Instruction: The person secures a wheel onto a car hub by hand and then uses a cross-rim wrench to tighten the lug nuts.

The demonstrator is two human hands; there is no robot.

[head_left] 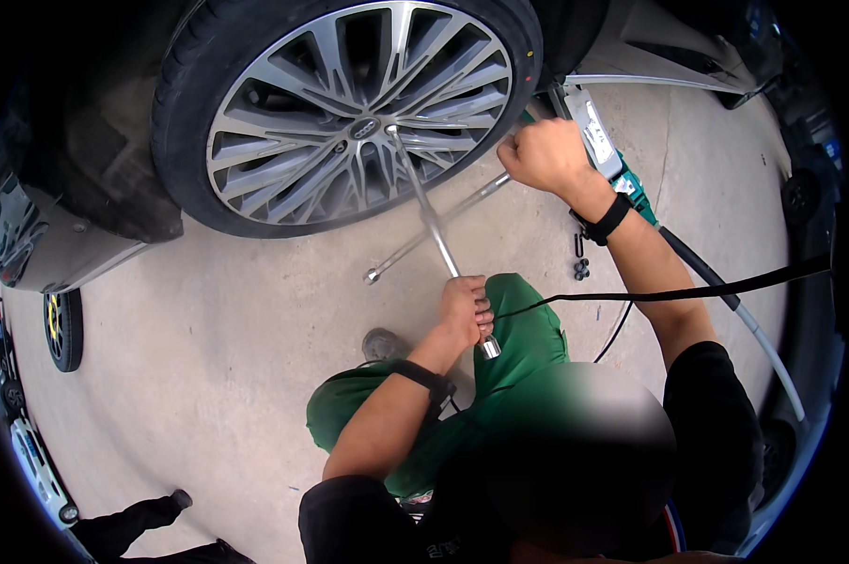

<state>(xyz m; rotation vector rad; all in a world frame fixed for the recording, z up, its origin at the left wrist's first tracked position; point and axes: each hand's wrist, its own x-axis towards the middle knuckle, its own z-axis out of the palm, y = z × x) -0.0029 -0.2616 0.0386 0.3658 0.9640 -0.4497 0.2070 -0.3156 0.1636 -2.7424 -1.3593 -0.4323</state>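
A chrome four-way lug wrench (432, 221) reaches from the wheel down toward me, one end meeting the wheel (283, 155) at a bolt hole beside its centre cap. My left hand (466, 310) is wrapped round the arm nearest me, and that arm's socket end sticks out below my fist. At the tip of the right-hand arm, my right hand (551, 158) is closed in a fist, hiding that end. The opposite arm ends freely over the floor. The wheel has silver and dark spokes and a black tyre (182, 141).
Right of the wheel stands a green jack (635, 195) with a long handle (711, 279). Several small dark bolts (582, 270) lie on the concrete floor (208, 376). A wheel with a yellow centre (64, 329) stands at left. Another person's legs (133, 526) show at lower left.
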